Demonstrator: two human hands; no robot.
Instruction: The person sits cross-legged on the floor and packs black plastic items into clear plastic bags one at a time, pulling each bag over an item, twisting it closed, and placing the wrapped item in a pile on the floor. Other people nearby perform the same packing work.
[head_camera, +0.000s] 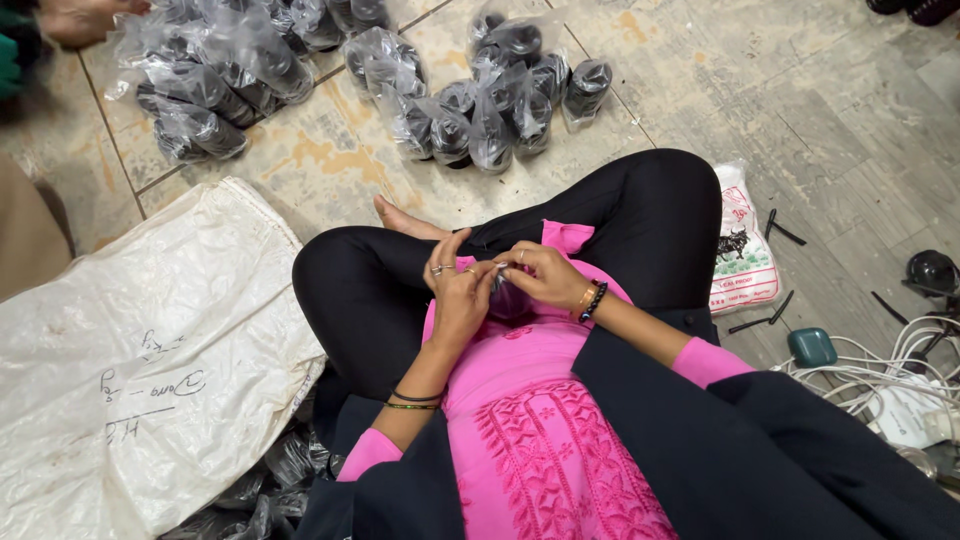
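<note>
At frame centre, over the lap, the left hand (460, 290) and right hand (540, 272) meet, each grip pinched nearly shut on a small clear bag (500, 280); its contents are hidden. Upper frame, on the floor (800, 110), lie clear bags of black parts (500, 90). A white sack (150, 370) fills the lower left

tiled floor (780, 110). clear bags of black parts (500, 95) heaped ahead; second heap (215, 85) upper left. large white sack (150, 370) at left. printed white pouch (742, 255), teal box (811, 346), white cables (880, 375) at right.
</note>
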